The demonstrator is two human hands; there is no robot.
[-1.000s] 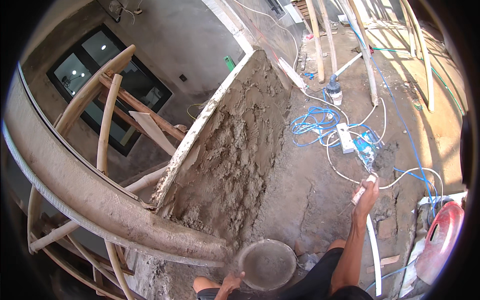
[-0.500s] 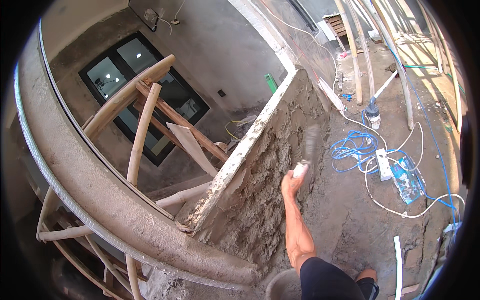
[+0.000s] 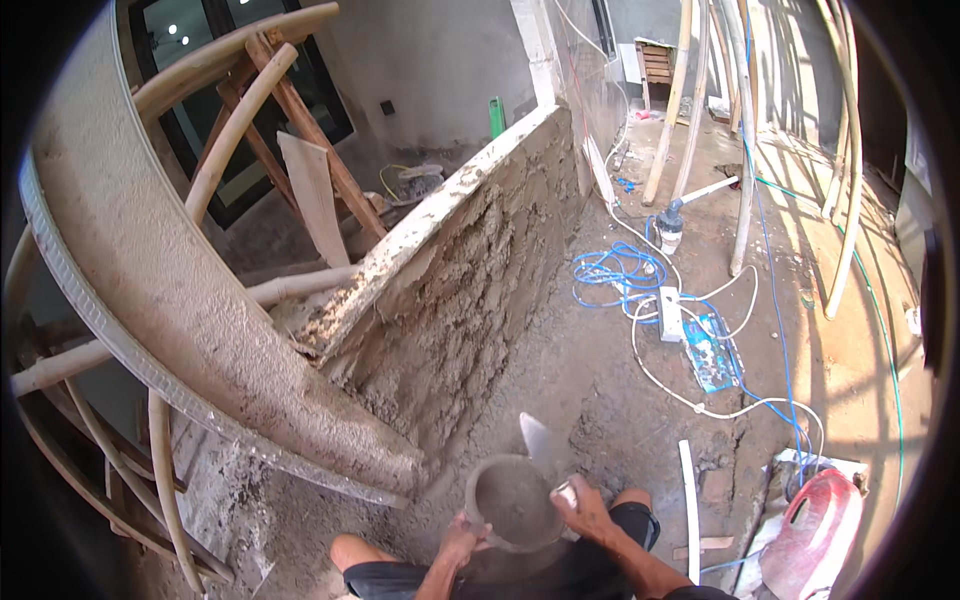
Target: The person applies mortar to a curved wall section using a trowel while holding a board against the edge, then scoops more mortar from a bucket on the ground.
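My left hand (image 3: 463, 538) is closed on the left rim of a round grey bucket (image 3: 471, 492) that stands between my knees. Grey mortar (image 3: 515, 505) shows inside it. In my right hand (image 3: 588, 508), at the bucket's right side, is the pale handle of a trowel (image 3: 541, 438). Its blade points up and away from me, just beyond the far rim. Ahead to the left, a low wall (image 3: 450, 270) is coated with rough, wet mortar and topped by a pale ledge (image 3: 440, 225).
A curved, plastered ledge (image 3: 215, 270) sweeps down the left, with bamboo poles (image 3: 172, 480) below. Blue cable (image 3: 615, 270), a white power strip (image 3: 670, 313) and a blue packet (image 3: 710, 355) lie on the floor at right. A red basin (image 3: 812, 535) is near right.
My right hand has drawn back from the wall to the bucket with the trowel. My left hand has come into view on the rim. The view has shifted, showing more floor at right.
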